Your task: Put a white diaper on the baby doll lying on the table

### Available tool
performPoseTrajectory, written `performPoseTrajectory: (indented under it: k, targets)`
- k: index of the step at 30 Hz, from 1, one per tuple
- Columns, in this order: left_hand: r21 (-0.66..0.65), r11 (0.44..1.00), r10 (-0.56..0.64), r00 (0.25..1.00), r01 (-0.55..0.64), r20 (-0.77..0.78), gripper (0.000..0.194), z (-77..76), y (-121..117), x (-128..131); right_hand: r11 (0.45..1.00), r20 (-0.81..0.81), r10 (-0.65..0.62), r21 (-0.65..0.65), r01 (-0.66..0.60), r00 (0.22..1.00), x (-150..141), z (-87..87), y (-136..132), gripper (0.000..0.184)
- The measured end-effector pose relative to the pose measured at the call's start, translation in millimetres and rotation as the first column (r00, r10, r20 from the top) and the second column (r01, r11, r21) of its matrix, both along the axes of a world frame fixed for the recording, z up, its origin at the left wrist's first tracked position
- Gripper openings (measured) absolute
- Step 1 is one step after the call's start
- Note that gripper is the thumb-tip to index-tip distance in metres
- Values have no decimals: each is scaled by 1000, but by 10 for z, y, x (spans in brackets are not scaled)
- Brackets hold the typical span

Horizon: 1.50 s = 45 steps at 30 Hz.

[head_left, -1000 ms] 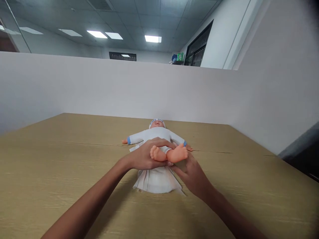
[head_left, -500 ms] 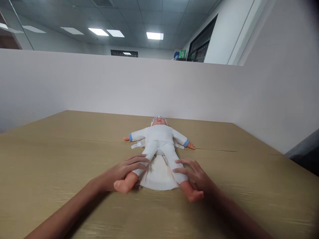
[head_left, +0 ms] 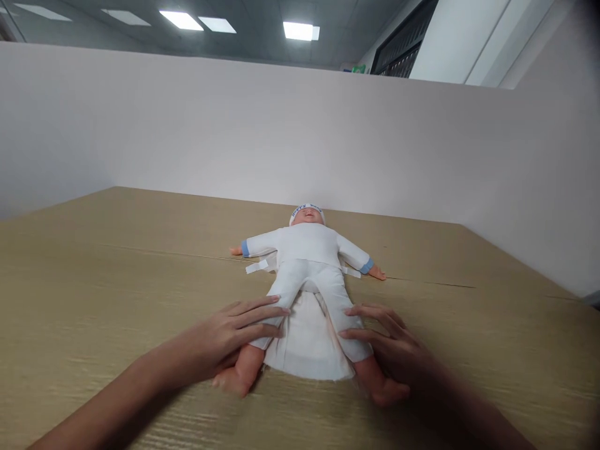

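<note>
A baby doll in white clothes with blue cuffs lies on its back, arms and legs spread, feet towards me. Beneath its hips is an unfolded white diaper; its front part lies flat between the legs, and its tabs stick out beside the waist. My left hand rests across the doll's left-side lower leg with fingers stretched out and apart. On the other lower leg lies my right hand, fingers spread and slightly bent. Both thumbs are mostly hidden.
The doll lies on a wide wood-coloured tabletop with a thin seam across it. A pale partition wall stands behind the table and continues along the right side.
The view has tilted down and come a little closer, so the doll looks larger. Both hands stay on the doll's lower legs, and the diaper still lies flat.
</note>
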<state>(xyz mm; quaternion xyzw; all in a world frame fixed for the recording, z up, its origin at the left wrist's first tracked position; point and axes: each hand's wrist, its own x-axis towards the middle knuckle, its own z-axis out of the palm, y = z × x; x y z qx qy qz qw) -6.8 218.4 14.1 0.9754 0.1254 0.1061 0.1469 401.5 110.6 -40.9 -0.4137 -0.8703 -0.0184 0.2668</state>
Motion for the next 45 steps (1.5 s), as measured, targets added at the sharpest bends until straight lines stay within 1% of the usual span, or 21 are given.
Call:
performPoseTrajectory:
  k: [4, 7, 10, 12, 13, 14, 16, 17, 18, 20, 23, 25, 27, 29, 31, 33, 36, 39, 41, 43, 45]
  targets:
    - [-30, 1000, -6, 999, 5, -31, 70, 26, 5, 13, 992, 30, 57, -113, -54, 998, 94, 80, 8, 56]
    - [-105, 994, 2, 1000, -5, -30, 60, 133, -30, 31, 987, 20, 41, -158, -38, 999, 101, 202, -34, 57]
    - [-175, 982, 62, 998, -63, -13, 46, 268, -114, 73, 975, 66, -23, -218, 37, 998, -15, 365, -147, 43]
    - [-172, 980, 99, 995, -98, -3, 39, 322, -196, 126, 974, 108, -94, -196, 114, 990, -161, 439, -245, 30]
    - [-156, 981, 119, 993, -118, -4, 35, 331, -244, 163, 975, 120, -134, -159, 152, 984, -247, 448, -292, 28]
    - [-137, 980, 143, 990, -143, -7, 38, 326, -295, 207, 976, 124, -172, -112, 186, 977, -336, 436, -332, 32]
    - [-91, 972, 216, 976, -216, -10, 57, 281, -403, 316, 971, 107, -235, -9, 237, 966, -506, 354, -383, 42]
    - [-63, 964, 258, 966, -258, -7, 62, 245, -455, 377, 964, 90, -266, 36, 264, 960, -581, 293, -393, 43]
    - [-31, 953, 301, 954, -301, 1, 61, 203, -503, 439, 954, 75, -295, 75, 290, 952, -647, 227, -393, 41]
    - [39, 924, 381, 925, -381, 10, 49, 113, -576, 554, 930, 55, -350, 140, 340, 935, -751, 103, -373, 37]
    - [144, 881, 457, 890, -450, -15, 39, 13, -619, 666, 899, 54, -399, 219, 379, 915, -838, -11, -321, 51]
    - [177, 871, 471, 882, -459, -29, 33, -4, -617, 684, 884, 32, -413, 252, 393, 910, -853, -29, -287, 51]
    - [144, 883, 455, 891, -448, -16, 23, 28, -605, 660, 893, -14, -393, 233, 385, 920, -833, -9, -258, 45]
    - [56, 897, 438, 899, -439, 23, 15, 105, -590, 613, 917, -90, -348, 173, 359, 933, -792, 35, -232, 41]
    - [-51, 898, 439, 896, -436, 73, 11, 210, -563, 569, 937, -172, -305, 122, 328, 937, -748, 93, -201, 37]
    - [-145, 886, 458, 879, -439, 132, 12, 323, -509, 551, 946, -233, -282, 97, 310, 931, -722, 164, -152, 30]
    - [-255, 866, 484, 849, -430, 211, 26, 473, -345, 585, 955, -303, -261, 56, 291, 917, -724, 310, -12, 23]
    - [-325, 858, 492, 816, -397, 302, 38, 575, -54, 681, 961, -396, -240, 29, 273, 887, -743, 503, 253, 23]
    - [-404, 833, 518, 789, -377, 331, 44, 604, 210, 768, 961, -480, -259, -41, 274, 838, -739, 629, 504, 21]
    - [-528, 772, 564, 765, -354, 312, 49, 591, 511, 868, 949, -548, -314, -152, 277, 775, -709, 720, 797, 23]
    - [-679, 672, 610, 741, -294, 282, 55, 529, 811, 973, 929, -579, -369, -255, 268, 727, -656, 755, 1104, 31]
